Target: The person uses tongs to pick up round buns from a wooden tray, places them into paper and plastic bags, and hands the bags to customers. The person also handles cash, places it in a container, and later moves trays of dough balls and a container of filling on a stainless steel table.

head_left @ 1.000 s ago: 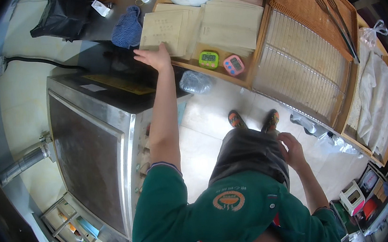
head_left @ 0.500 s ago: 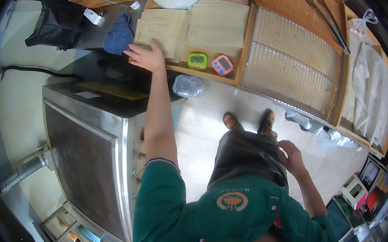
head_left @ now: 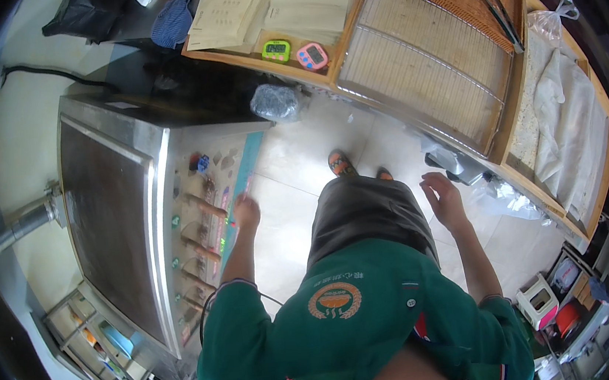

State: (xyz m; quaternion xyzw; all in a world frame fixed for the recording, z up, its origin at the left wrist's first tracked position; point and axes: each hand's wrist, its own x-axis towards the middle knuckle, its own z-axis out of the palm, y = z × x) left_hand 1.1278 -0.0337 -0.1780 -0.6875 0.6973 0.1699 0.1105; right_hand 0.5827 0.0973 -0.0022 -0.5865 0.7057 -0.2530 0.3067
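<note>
My left hand [head_left: 246, 212] hangs beside the front of a large steel oven [head_left: 118, 221], close to its row of brown handles [head_left: 204, 206]. Its fingers look curled in, and nothing shows in them. Whether it touches the oven front cannot be made out. My right hand [head_left: 444, 200] is held out over the floor at the right of my dark apron [head_left: 367, 217]. Its fingers are loosely bent and apart, with nothing between them. A crumpled blue cloth [head_left: 171, 20] lies on the dark counter, left of stacked paper bags [head_left: 226, 13].
A green timer [head_left: 276, 50] and a pink timer [head_left: 312, 56] sit by the bags. Right of them are a wire rack [head_left: 421, 66], tongs [head_left: 485, 4] and a white cloth [head_left: 569, 125]. A wrapped bundle [head_left: 277, 102] lies below the counter edge. A stool [head_left: 537, 303] stands lower right.
My left hand has left the blue cloth and paper bags and come down beside the oven front. My right hand has risen slightly. The counter now sits higher in view, and more oven handles show.
</note>
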